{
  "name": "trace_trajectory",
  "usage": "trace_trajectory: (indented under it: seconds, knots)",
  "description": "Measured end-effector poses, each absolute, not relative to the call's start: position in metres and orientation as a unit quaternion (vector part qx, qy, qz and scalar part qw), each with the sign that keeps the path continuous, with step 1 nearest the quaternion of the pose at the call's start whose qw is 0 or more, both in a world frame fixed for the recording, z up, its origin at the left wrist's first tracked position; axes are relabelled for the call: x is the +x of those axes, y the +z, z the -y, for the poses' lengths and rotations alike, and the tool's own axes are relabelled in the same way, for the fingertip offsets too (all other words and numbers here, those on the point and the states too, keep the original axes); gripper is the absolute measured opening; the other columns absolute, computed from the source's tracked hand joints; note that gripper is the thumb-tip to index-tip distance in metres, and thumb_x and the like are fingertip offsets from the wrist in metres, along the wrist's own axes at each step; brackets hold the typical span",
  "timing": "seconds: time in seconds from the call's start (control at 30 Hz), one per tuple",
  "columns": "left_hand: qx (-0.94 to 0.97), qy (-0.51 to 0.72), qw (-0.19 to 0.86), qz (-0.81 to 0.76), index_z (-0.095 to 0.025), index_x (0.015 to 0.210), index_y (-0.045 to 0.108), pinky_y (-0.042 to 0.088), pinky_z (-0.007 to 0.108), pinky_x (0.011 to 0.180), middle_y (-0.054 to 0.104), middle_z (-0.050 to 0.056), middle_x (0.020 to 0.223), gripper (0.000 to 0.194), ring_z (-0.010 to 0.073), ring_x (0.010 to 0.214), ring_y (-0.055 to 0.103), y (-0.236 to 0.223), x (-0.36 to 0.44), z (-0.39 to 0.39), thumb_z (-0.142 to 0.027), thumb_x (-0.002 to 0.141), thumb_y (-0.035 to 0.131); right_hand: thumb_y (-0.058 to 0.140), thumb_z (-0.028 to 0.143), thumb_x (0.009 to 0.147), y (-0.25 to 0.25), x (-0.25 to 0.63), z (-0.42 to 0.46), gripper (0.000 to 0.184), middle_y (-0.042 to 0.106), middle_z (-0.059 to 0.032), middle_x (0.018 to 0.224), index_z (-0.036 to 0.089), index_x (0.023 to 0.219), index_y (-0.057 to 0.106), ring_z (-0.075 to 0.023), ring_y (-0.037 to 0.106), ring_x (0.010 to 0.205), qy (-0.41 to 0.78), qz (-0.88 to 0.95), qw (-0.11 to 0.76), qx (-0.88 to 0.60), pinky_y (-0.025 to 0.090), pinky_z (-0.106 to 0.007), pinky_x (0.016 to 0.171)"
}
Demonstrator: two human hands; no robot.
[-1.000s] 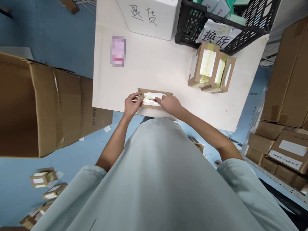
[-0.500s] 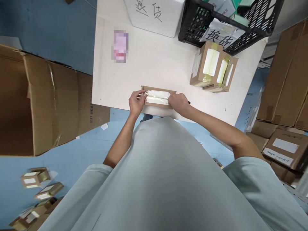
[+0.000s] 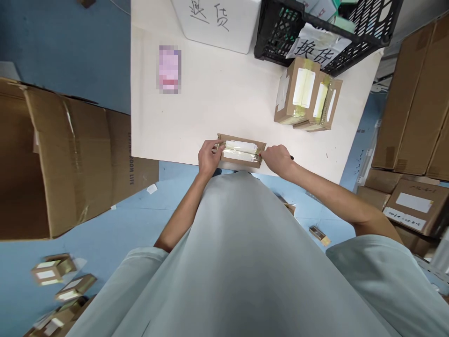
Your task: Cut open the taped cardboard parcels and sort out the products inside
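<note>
A small cardboard box [image 3: 242, 164] with white labels and clear tape along its middle lies at the table's near edge. My left hand [image 3: 208, 157] grips its left end, thumb and fingers at the edge of the label. At the right end, my right hand [image 3: 278, 159] is closed in a fist against the tape seam. From behind that fist pokes the dark end of a slim tool [image 3: 292, 157]; the rest is covered by my fingers, so its kind is unclear.
Taped cardboard boxes [image 3: 293, 103] stand on the white table [image 3: 210, 93], before a black crate [image 3: 277, 42] and a white bin [image 3: 220, 32]. A blurred pink item [image 3: 169, 70] lies left. A large open carton [image 3: 73, 159] stands beside the table; stacked cartons [image 3: 410, 103] are right.
The view has shifted, so the table and its contents sit further left. Both hands and the small box appear further right and slightly lower. My right fist has drawn slightly back along the seam.
</note>
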State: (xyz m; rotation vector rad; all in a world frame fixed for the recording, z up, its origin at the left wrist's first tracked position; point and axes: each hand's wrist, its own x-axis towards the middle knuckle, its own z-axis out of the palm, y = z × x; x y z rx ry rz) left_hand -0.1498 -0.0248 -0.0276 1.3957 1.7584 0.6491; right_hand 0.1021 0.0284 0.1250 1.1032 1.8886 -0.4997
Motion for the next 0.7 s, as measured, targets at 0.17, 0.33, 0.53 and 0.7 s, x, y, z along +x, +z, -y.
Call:
trace_trajectory:
  seconds: [0.17,0.33,0.53,0.7]
  knots:
    - [0.552,0.25,0.328,-0.725,-0.026,0.131,0.075,0.059,0.052,0.113,0.068,0.015,0.145,0.031,0.033,0.128,0.07,-0.013,-0.153,0.024,-0.044,0.109,0.062,0.038,0.004,0.11,0.12,0.111,-0.036,0.053,0.077,-0.0264,0.133,0.012,0.155,0.064,-0.0325,0.076,0.121,-0.17,-0.793,0.364,0.458,0.048,-0.037,0.088]
    - [0.694,0.215,0.337,-0.599,-0.03,0.16,0.059,0.026,0.07,0.138,0.044,0.012,0.179,0.06,0.0401,0.174,0.026,-0.003,-0.119,0.004,-0.06,0.108,0.061,0.031,0.003,0.109,0.116,0.105,-0.056,0.053,0.076,-0.0272,0.132,0.008,0.145,0.07,-0.0328,0.073,0.123,-0.166,-0.808,0.357,0.438,0.045,-0.039,0.091]
    - [0.744,0.171,0.4,-0.506,-0.03,0.174,0.046,0.006,0.066,0.144,0.033,0.007,0.187,0.073,0.0337,0.179,0.013,-0.023,-0.089,-0.005,-0.069,0.112,0.043,0.034,0.005,0.109,0.123,0.106,-0.059,0.049,0.078,-0.0267,0.13,0.009,0.137,0.074,-0.0338,0.075,0.12,-0.18,-0.81,0.366,0.421,0.047,-0.039,0.09]
    - [0.748,0.165,0.395,-0.506,-0.03,0.176,0.043,0.004,0.067,0.144,0.029,0.006,0.188,0.071,0.0325,0.179,0.01,-0.026,-0.094,0.0,-0.063,0.113,0.04,0.038,0.003,0.107,0.126,0.113,-0.057,0.047,0.081,-0.0247,0.125,0.011,0.133,0.076,-0.0329,0.077,0.115,-0.166,-0.793,0.383,0.444,0.047,-0.038,0.086]
